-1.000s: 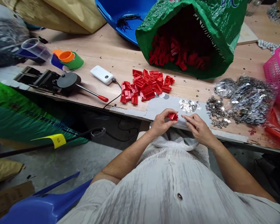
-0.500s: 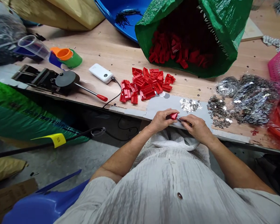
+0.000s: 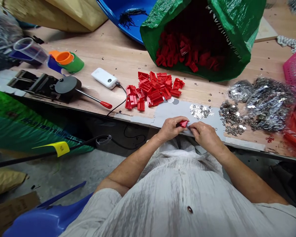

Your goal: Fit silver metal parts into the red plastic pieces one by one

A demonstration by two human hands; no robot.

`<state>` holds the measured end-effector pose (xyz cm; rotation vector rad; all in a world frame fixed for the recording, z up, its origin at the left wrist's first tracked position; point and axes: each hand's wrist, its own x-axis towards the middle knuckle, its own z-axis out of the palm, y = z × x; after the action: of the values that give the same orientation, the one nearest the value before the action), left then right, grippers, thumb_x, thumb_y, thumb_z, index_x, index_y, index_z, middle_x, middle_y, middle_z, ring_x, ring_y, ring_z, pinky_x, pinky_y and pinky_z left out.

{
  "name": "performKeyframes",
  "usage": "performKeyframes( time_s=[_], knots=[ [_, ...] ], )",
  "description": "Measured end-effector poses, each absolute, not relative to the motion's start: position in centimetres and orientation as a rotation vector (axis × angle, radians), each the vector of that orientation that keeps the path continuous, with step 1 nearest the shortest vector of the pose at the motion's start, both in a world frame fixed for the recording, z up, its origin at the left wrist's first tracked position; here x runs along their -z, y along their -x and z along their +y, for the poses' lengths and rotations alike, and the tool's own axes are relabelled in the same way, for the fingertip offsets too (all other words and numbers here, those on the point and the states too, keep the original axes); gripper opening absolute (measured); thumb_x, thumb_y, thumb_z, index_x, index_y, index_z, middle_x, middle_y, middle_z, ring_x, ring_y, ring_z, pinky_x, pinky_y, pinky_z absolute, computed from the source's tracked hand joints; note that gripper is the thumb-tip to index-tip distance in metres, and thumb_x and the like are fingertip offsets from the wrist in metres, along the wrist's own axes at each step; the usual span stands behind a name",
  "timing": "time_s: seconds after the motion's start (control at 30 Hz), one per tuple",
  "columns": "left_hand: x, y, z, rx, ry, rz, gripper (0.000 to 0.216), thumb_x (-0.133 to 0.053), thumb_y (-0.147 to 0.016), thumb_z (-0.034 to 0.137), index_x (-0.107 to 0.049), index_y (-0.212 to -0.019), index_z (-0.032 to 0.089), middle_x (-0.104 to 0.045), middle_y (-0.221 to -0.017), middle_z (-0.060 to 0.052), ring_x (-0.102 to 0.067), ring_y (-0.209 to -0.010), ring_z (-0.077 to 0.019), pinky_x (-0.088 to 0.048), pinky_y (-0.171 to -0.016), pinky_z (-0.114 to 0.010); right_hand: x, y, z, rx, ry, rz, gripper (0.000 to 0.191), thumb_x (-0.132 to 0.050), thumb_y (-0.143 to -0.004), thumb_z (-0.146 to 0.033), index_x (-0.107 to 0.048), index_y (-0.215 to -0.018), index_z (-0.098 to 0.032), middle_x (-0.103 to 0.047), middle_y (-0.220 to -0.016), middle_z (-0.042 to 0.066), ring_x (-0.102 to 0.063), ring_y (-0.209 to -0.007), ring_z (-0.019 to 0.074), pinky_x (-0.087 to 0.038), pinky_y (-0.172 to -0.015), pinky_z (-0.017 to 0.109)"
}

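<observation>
While one heap of red parts is lying on the table, the left hand is clamping one red part at the near edge, the right hand is pinching one tool against it, and one shiny metal heap is lying left of two clear bags.

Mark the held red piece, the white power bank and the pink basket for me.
Held red piece [image 3: 184, 123]: head view, exposed face.
White power bank [image 3: 104, 78]: head view, top face.
Pink basket [image 3: 294, 73]: head view, perforated side.
</observation>
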<state>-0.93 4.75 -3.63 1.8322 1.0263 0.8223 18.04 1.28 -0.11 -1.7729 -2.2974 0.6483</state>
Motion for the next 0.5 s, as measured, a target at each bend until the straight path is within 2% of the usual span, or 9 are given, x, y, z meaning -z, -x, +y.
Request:
performKeyframes(
  time_s=[0.23,0.43,0.5],
  knots=[
    [3.7,0.8,4.7,-0.825,-1.794,1.018,0.027,-0.073,-0.077,0.021,-0.067,-0.104,0.018,-0.073,-0.099,-0.003,-0.067,-0.090,-0.0182,-0.048,-0.085,-0.029,-0.3,-17.4,1.6,-0.710,1.821,-2.282,0.023,-0.048,-0.095,-0.021,-0.070,-0.103,-0.021,-0.071,-0.099,0.007,-0.065,-0.093,0.0237,-0.045,-0.077,0.033],
    [2.7,0.5,3.1,-0.978,-1.582,1.010,0.030,-0.078,-0.073,0.024,-0.066,-0.100,0.020,-0.069,-0.099,-0.003,-0.062,-0.094,-0.0178,-0.045,-0.089,-0.030,-0.2,-20.0,0.1,-0.803,1.542,-2.038,0.024,-0.044,-0.097,-0.028,-0.058,-0.116,-0.022,-0.067,-0.111,0.009,-0.064,-0.097,0.0220,-0.048,-0.084,0.035],
    [2.2,0.1,2.2,-1.074,-1.358,0.959,0.029,-0.077,-0.075,0.029,-0.065,-0.099,0.020,-0.067,-0.100,-0.003,-0.062,-0.094,-0.0160,-0.045,-0.088,-0.028,-0.5,-20.6,-0.5,-0.895,1.477,-1.977,0.027,-0.042,-0.099,-0.032,-0.054,-0.122,-0.022,-0.069,-0.103,0.006,-0.065,-0.088,0.0198,-0.049,-0.081,0.033]
  ],
)
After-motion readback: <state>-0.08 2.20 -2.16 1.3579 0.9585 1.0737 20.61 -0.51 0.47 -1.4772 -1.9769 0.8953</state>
